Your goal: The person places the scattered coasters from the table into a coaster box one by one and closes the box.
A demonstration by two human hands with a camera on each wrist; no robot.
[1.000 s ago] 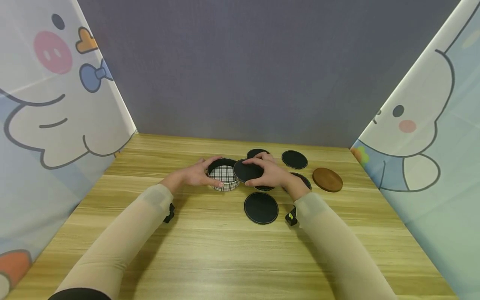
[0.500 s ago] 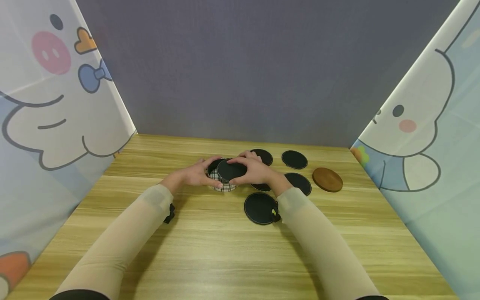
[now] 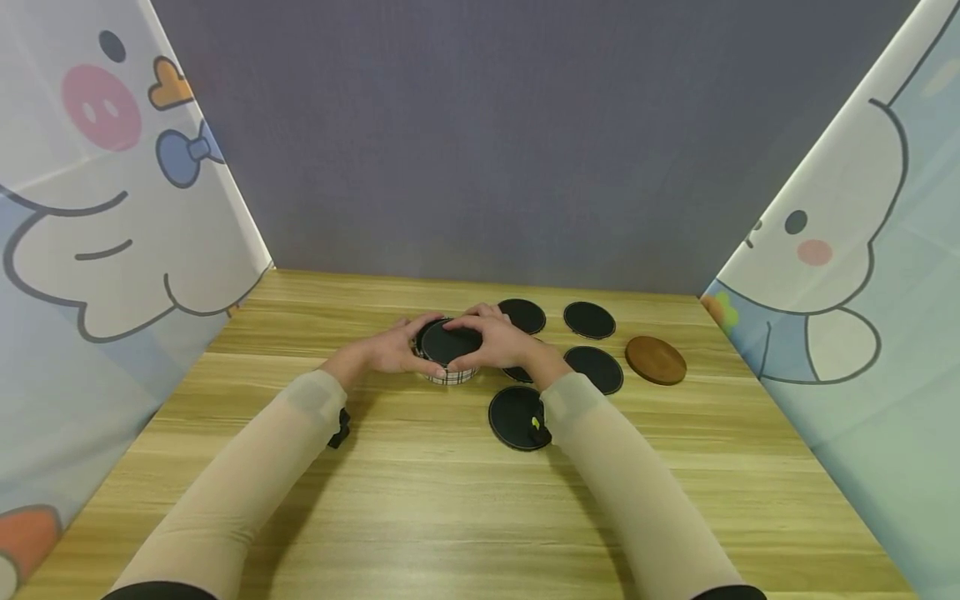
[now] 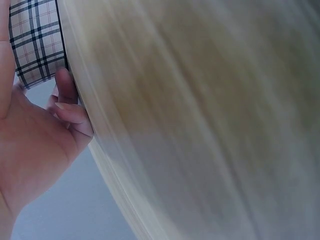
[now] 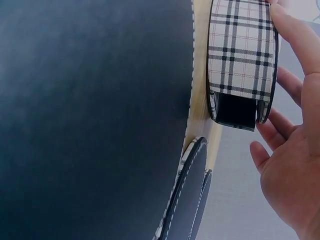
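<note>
A round black coaster (image 3: 448,343) covers most of the mouth of a low round plaid coaster holder (image 3: 451,377). Thumb and fingers of the right hand (image 3: 498,341) pinch the coaster's rim from the right side. My left hand (image 3: 389,348) grips the holder's left side, thumb at the front and fingers behind. White-and-black check shows on the holder's wall (image 4: 37,42) in the left wrist view. The right wrist view shows a notch cut in the wall, with the right hand's fingers at the upper rim.
Several more black coasters lie flat on the wooden table (image 3: 420,500), among them a front one (image 3: 513,415) under the right wrist and a back one (image 3: 589,320). Right of them is a brown round disc (image 3: 656,360). A grey panel (image 3: 480,142) stands behind the table.
The right hand has carried the black coaster leftward and down, from beside the holder onto its mouth. My left hand has stayed in place on the holder.
</note>
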